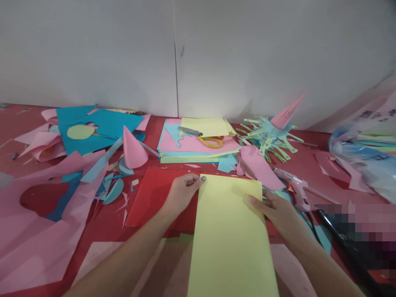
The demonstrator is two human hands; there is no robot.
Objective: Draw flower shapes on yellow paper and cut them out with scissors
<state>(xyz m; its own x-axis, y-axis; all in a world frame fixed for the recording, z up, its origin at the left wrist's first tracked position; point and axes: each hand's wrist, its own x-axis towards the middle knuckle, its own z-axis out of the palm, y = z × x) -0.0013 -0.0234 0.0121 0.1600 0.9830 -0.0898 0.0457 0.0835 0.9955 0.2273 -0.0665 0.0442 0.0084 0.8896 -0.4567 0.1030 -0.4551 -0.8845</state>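
Observation:
A yellow sheet of paper [230, 235] stretches from the middle of the table toward me, its near end out of view. My left hand [184, 192] pinches its far left corner between thumb and fingers. On the right edge, my right hand [270, 208] grips the sheet with the thumb on top and the fingers behind. Under and left of the sheet lies a red sheet [151, 198]. Just beyond its far edge is a stack of coloured paper [176, 159], with yellow-handled scissors [210, 141] on top.
Left stand a pink paper cone [133, 150] and pink and blue scraps [114, 192]. At right are a paper model with a pink cone top [283, 117], a glue gun [298, 189] with its light on, a phone [337, 231] and a plastic bag [377, 165]. A white wall [123, 53] closes the back.

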